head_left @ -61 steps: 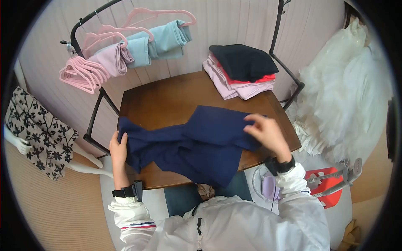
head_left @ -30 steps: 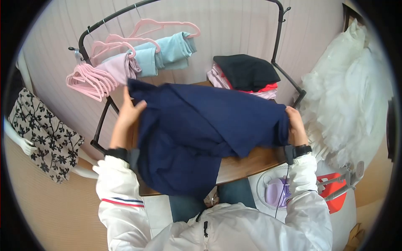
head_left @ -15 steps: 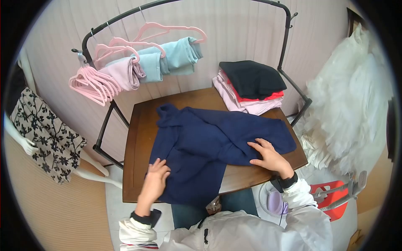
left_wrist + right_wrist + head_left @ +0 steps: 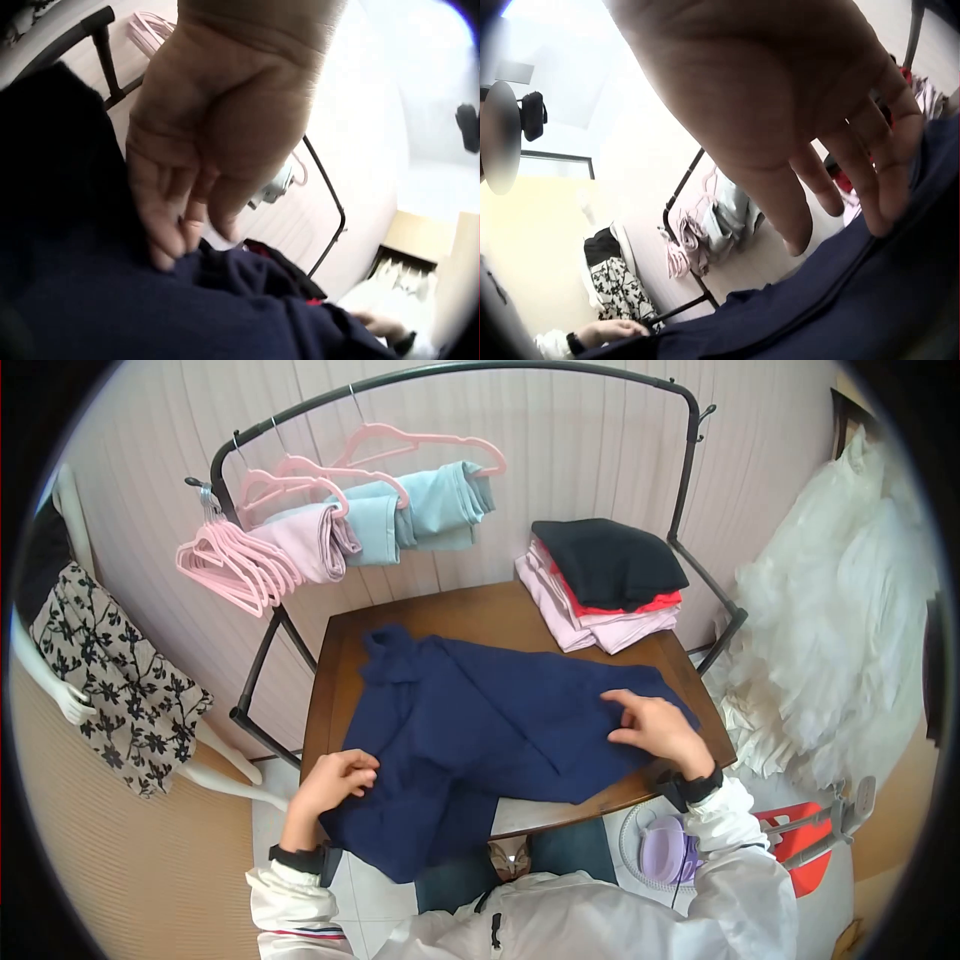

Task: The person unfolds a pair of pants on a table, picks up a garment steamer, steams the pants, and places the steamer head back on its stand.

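A navy blue garment (image 4: 490, 710) lies loosely spread and wrinkled over the wooden table (image 4: 345, 630), with its near left part hanging past the front edge. At its left side is my left hand (image 4: 335, 782), fingers loosely bent, fingertips right at the cloth. In the left wrist view the thumb stands apart from the fingers (image 4: 161, 240), which touch the dark fabric. My right hand (image 4: 658, 730) is over the garment's right end. Seen from the right wrist, its fingers (image 4: 855, 161) are spread and nearly straight, tips at the cloth, thumb held away.
Folded clothes (image 4: 605, 565), black on top of red and pink, are stacked at the table's back right. A black rack (image 4: 690, 480) holds folded garments (image 4: 440, 505) and pink hangers (image 4: 235, 565). A mannequin's floral skirt (image 4: 110, 670) is left; a white gown (image 4: 820, 600) is right.
The garment was lifted and stretched between both hands, then laid on the table. Lately its near left part shifted left and toward me, and my left hand moved slightly left.
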Demonstrator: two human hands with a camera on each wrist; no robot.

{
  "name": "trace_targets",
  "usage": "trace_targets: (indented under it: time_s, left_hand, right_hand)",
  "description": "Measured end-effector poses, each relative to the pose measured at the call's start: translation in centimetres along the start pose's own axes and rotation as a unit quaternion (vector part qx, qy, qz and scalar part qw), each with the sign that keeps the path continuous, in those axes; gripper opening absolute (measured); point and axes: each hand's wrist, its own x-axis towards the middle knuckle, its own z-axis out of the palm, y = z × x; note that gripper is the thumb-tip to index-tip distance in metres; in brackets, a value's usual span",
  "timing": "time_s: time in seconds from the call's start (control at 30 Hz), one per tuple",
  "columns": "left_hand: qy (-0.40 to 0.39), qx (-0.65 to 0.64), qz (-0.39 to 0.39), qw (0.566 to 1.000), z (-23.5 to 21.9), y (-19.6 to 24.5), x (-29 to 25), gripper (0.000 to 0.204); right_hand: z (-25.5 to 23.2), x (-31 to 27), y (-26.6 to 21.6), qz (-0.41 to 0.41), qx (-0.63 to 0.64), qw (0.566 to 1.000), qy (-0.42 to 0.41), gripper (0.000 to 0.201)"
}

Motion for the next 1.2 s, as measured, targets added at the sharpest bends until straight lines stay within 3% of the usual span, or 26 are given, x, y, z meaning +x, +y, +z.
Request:
trace_targets:
  time_s: [0.07,0.1,0.13,0.2,0.23,0.33,0.4,0.47,0.5,0.53,0.6,0.63,0.7,0.73,0.8,0.87,0.9,0.93,1.0,1.07,1.13,1.17,1.2]
  left_hand:
    - [0.119,0.257,0.149,0.947,1.2,0.3,1.0,0.054]
    - [0.103,0.230,0.103,0.962,1.5,1.0,0.8,0.080]
    - [0.106,0.231,0.104,0.961,1.7,1.0,0.7,0.080]
    - [0.119,0.456,0.085,0.878,2.3,-0.4,0.0,0.104]
    - [0.075,0.432,0.017,0.899,1.9,-0.9,-0.2,0.122]
    - [0.047,0.453,-0.057,0.889,1.3,-2.2,-2.6,0.130]
    - [0.034,0.477,-0.060,0.876,0.7,-3.3,-3.8,0.139]
    - [-0.002,0.459,-0.059,0.886,0.7,-2.6,-5.5,0.143]
    - [0.014,0.460,-0.029,0.887,0.7,-2.0,-5.9,0.129]
    - [0.014,0.461,-0.029,0.887,0.4,-2.4,-5.4,0.129]
    - [0.121,0.386,0.046,0.913,-0.3,-3.2,-3.7,0.102]
    - [0.147,0.403,0.062,0.901,0.0,-1.5,-3.1,0.081]
    - [0.157,0.393,0.062,0.904,-0.9,-1.7,-0.4,0.079]
    - [0.164,0.382,0.058,0.908,-1.3,-2.1,1.1,0.078]
    - [0.192,0.397,0.069,0.895,-1.7,-2.5,3.0,0.081]
    - [0.323,0.449,-0.014,0.833,-2.4,-2.6,4.4,0.087]
    - [0.355,0.417,-0.034,0.836,-4.1,-4.3,6.2,0.091]
    - [0.357,0.416,-0.032,0.836,-4.2,-4.0,6.2,0.091]
    - [0.382,0.464,0.025,0.799,-4.3,-2.6,5.8,0.085]
    - [0.411,0.427,0.134,0.794,-2.1,0.1,5.3,0.050]
    - [0.269,0.347,0.159,0.884,-0.5,2.1,5.3,0.035]
    - [0.222,0.312,0.188,0.905,0.5,2.5,5.6,0.029]
    - [0.190,0.363,0.199,0.890,0.5,1.2,6.6,0.045]
  right_hand:
    - [1.3,0.9,-0.5,-0.068,-0.051,0.996,0.004,0.048]
    - [1.9,1.6,-0.5,-0.067,-0.074,0.994,-0.032,0.046]
    - [2.4,2.3,-0.5,-0.067,-0.097,0.991,-0.070,0.043]
    - [3.1,3.0,0.0,-0.086,-0.071,0.992,-0.063,0.032]
    - [3.1,3.1,0.3,-0.095,-0.079,0.989,-0.079,0.028]
    - [2.2,2.3,0.9,-0.124,-0.044,0.978,-0.162,0.022]
    - [1.5,2.1,2.0,-0.099,0.085,0.937,-0.324,0.019]
    - [1.1,1.7,3.0,-0.105,0.136,0.920,-0.352,0.017]
    - [0.7,1.7,3.3,-0.084,0.175,0.922,-0.335,0.017]
    - [0.3,1.6,3.7,-0.064,0.213,0.922,-0.318,0.016]
    - [0.0,2.0,4.1,0.003,0.352,0.908,-0.228,0.009]
    - [-0.2,2.7,4.7,0.030,0.388,0.904,-0.178,0.008]
    - [-1.4,3.7,4.5,0.105,0.390,0.913,-0.057,0.005]
    - [-1.5,4.1,5.2,0.103,0.389,0.914,-0.053,0.005]
    - [-0.8,5.4,8.8,0.145,0.516,0.840,0.084,0.011]
    - [-0.5,6.0,11.3,0.174,0.509,0.837,0.100,0.011]
    - [0.1,5.8,12.0,0.205,0.509,0.828,0.117,0.006]
    - [0.5,5.6,12.2,0.235,0.508,0.818,0.135,0.004]
    - [1.2,4.5,11.0,0.235,0.527,0.803,0.147,0.032]
    - [1.9,3.7,8.8,0.187,0.423,0.862,0.209,0.047]
    - [2.7,3.3,7.5,0.075,0.314,0.924,0.207,0.057]
    - [2.2,2.9,5.5,0.011,0.221,0.958,0.184,0.059]
    - [1.9,3.0,4.4,-0.025,0.201,0.972,0.117,0.066]
